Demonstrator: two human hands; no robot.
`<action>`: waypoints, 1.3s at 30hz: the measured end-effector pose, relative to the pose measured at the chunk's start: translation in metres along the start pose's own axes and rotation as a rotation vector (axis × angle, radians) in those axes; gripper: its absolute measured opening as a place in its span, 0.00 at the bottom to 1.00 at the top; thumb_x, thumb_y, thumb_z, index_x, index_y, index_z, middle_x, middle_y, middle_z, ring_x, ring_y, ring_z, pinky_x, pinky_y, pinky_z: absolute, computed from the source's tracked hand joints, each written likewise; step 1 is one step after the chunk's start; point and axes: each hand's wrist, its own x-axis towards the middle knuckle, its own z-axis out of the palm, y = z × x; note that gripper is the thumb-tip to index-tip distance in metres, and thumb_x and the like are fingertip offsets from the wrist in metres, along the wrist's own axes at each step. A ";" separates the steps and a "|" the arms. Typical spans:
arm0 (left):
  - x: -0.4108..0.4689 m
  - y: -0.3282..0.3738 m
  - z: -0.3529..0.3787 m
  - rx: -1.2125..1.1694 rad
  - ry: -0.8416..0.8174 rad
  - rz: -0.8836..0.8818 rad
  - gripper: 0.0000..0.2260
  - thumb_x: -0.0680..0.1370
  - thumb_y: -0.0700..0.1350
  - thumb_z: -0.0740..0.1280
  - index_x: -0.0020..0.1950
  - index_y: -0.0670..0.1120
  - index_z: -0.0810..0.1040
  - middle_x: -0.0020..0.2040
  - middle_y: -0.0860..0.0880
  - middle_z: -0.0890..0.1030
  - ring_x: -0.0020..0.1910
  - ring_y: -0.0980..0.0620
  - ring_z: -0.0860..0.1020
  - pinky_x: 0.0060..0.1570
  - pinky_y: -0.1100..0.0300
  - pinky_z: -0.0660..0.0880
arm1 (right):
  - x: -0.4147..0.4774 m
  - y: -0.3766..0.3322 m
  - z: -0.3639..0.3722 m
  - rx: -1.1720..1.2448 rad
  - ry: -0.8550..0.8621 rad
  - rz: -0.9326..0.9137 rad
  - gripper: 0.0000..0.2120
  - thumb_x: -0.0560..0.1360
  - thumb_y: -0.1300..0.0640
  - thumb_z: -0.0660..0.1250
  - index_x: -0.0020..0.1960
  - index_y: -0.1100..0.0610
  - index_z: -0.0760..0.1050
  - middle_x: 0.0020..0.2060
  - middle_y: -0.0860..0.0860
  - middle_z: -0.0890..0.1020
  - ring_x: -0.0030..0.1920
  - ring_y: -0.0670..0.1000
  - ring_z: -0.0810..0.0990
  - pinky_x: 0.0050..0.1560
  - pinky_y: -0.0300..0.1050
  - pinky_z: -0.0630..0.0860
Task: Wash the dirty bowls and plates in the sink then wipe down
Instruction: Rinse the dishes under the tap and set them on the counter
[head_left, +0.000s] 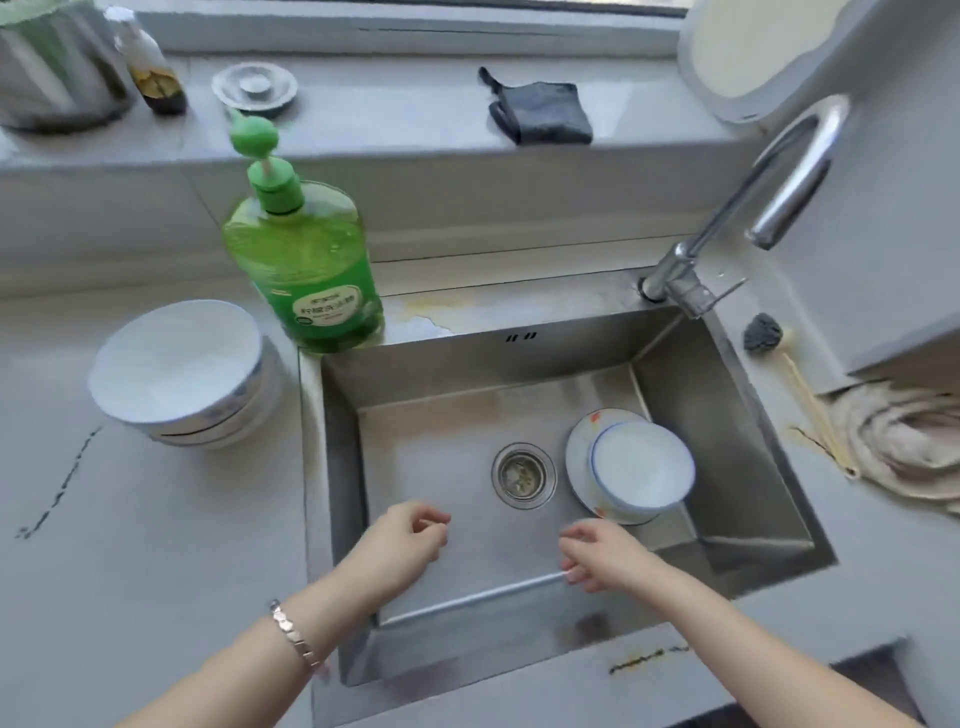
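Above the sink (441, 457), left hand (402, 540) and right hand (602, 558) hover, holding nothing.

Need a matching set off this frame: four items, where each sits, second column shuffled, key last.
Items:
1 soap bottle
2 stacked bowls
3 plate
4 grey cloth

Places:
A on the window ledge
B in the sink, right of the drain
C on the counter, left of the sink
D at the sink's back-left corner

Pairs: 1-D, 2-C, 3-B, 4-A
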 end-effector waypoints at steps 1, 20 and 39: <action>0.007 0.012 0.019 -0.009 -0.021 0.005 0.08 0.77 0.40 0.60 0.54 0.47 0.75 0.47 0.47 0.80 0.40 0.54 0.77 0.38 0.63 0.71 | 0.007 0.021 -0.027 0.014 0.083 0.023 0.09 0.78 0.60 0.58 0.57 0.59 0.70 0.35 0.53 0.75 0.32 0.49 0.74 0.31 0.38 0.71; 0.075 0.077 0.166 -0.201 0.137 -0.258 0.07 0.77 0.35 0.60 0.48 0.45 0.75 0.41 0.47 0.78 0.37 0.54 0.76 0.37 0.61 0.69 | 0.148 0.097 -0.172 0.458 0.108 0.199 0.23 0.74 0.69 0.51 0.66 0.54 0.66 0.60 0.55 0.74 0.56 0.61 0.76 0.32 0.52 0.80; 0.186 0.105 0.207 -0.249 -0.107 -0.250 0.22 0.78 0.41 0.63 0.72 0.47 0.64 0.46 0.49 0.74 0.45 0.48 0.74 0.40 0.58 0.76 | 0.157 0.118 -0.191 0.118 0.288 -0.014 0.25 0.72 0.71 0.53 0.67 0.58 0.68 0.51 0.53 0.75 0.53 0.54 0.71 0.55 0.46 0.71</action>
